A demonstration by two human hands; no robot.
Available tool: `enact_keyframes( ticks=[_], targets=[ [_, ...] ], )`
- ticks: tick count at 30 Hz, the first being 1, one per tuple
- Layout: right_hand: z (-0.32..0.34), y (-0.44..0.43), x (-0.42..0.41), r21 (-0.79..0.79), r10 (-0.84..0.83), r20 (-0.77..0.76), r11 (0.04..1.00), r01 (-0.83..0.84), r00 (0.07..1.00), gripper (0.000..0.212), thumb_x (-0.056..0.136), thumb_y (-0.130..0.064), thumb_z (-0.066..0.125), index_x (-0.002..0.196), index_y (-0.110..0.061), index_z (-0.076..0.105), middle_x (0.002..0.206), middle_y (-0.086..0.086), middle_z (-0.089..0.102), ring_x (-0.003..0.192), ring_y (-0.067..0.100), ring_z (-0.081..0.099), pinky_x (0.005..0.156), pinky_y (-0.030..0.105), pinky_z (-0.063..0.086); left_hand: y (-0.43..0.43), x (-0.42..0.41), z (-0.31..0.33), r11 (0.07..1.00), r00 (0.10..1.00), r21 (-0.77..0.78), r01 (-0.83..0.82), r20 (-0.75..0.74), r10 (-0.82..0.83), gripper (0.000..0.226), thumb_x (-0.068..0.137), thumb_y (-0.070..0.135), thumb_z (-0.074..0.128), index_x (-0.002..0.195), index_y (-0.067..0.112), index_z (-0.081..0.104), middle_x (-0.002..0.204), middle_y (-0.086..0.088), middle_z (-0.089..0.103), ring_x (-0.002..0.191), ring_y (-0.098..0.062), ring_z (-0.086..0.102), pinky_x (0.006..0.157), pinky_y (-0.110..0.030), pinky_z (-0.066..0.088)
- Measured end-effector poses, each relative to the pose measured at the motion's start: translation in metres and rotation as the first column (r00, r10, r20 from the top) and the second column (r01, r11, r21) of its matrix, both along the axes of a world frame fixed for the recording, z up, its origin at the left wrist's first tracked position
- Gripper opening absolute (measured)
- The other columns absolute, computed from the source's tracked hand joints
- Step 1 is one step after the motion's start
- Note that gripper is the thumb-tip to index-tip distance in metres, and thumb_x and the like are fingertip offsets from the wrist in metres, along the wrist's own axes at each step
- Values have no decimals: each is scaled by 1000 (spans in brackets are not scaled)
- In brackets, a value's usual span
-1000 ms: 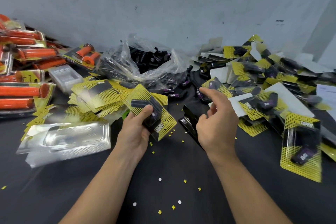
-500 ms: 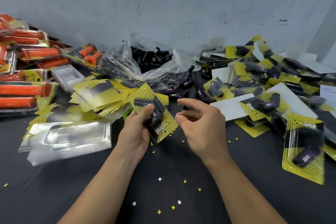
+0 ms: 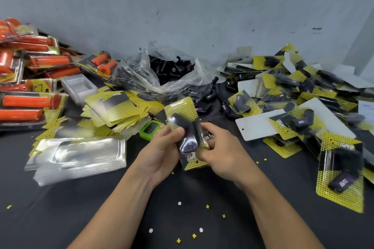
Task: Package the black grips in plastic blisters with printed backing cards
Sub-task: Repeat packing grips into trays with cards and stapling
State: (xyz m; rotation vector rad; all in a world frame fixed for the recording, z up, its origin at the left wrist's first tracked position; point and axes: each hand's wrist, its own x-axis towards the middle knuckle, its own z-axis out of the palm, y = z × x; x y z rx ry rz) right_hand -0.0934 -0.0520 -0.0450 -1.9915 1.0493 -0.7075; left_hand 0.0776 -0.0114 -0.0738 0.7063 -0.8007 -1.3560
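Both hands hold one blister pack (image 3: 183,115) upright above the dark table: a yellow dotted backing card with black grips under clear plastic. My left hand (image 3: 159,150) grips its left side, thumb across the front. My right hand (image 3: 220,151) grips its right lower edge. A clear bag of loose black grips (image 3: 172,68) lies behind. A stack of yellow printed cards (image 3: 117,107) sits to the left, and empty clear blisters (image 3: 81,153) lie nearer at the left. Finished packs (image 3: 342,172) pile up on the right.
Orange grip packs (image 3: 30,101) are stacked at the far left. A green object (image 3: 150,130) lies just left of my hands. White card backs (image 3: 259,125) lie among the right-hand pile. Small yellow and white punch scraps (image 3: 194,235) dot the table near me. A grey wall stands behind.
My right hand came left from the table and took hold of the pack. The pack turned from a tilted lie to upright between both hands.
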Motion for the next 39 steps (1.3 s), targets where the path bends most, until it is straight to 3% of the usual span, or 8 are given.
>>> enact_keyframes(
  ticks=[3,5,7,17,23,29,34,39],
  targets=[
    [8,-6,-2,75,-206,320,979,192,925,25,92,-3,70,107,-23,76,90,-4,80,87,18,76,81,44,63,0,0,4,996,999,83,-34,3,34,86,71,47,89,144,15,57,135,-5,69,122,-17,65,96,-37,54],
    [17,-13,-10,371,-462,660,886,278,593,9,101,-7,64,102,-10,73,89,6,79,85,24,78,71,36,64,-2,2,3,987,998,147,-62,-4,64,71,79,43,76,143,18,58,136,-4,69,126,-15,65,98,-36,53],
    [22,-17,-20,563,-606,709,794,228,361,26,105,-24,60,97,0,68,82,14,78,78,26,79,63,30,63,-2,2,2,986,998,159,-56,1,57,68,77,42,78,138,17,63,131,-7,71,117,-15,69,99,-37,55],
    [6,-10,-3,145,-405,437,913,381,803,23,94,-4,59,79,-17,71,66,3,74,56,21,73,60,40,63,-6,-7,3,884,881,113,-455,199,428,17,90,-4,69,89,9,80,84,-11,77,67,-14,68,66,-27,61],
    [-6,11,25,-279,-238,172,919,279,956,19,93,-12,62,100,-26,73,90,-9,78,85,10,74,82,36,61,-2,-10,-3,657,345,-234,-717,699,626,18,89,15,75,84,32,79,76,22,75,74,4,71,67,-8,48],
    [-33,4,64,-306,-60,-63,951,38,996,61,94,-17,67,152,-17,46,152,1,51,144,19,41,116,19,25,3,-13,5,455,-32,-499,-738,698,715,28,83,4,71,90,28,59,85,17,59,85,-9,57,74,-11,36],
    [-42,-24,90,-343,-95,-326,939,-24,940,74,94,-39,63,159,-20,30,164,7,32,154,26,21,126,40,20,0,17,25,508,-451,-639,-577,768,454,34,77,12,72,110,20,67,127,-3,62,124,-29,51,105,-38,33],
    [-41,-28,89,-298,-116,-252,954,37,961,56,92,-48,64,141,-21,57,134,3,63,127,25,53,108,37,38,-2,70,42,620,-455,-387,-683,889,54,50,100,43,51,142,17,50,149,-9,52,141,-27,43,115,-45,28]
  ],
)
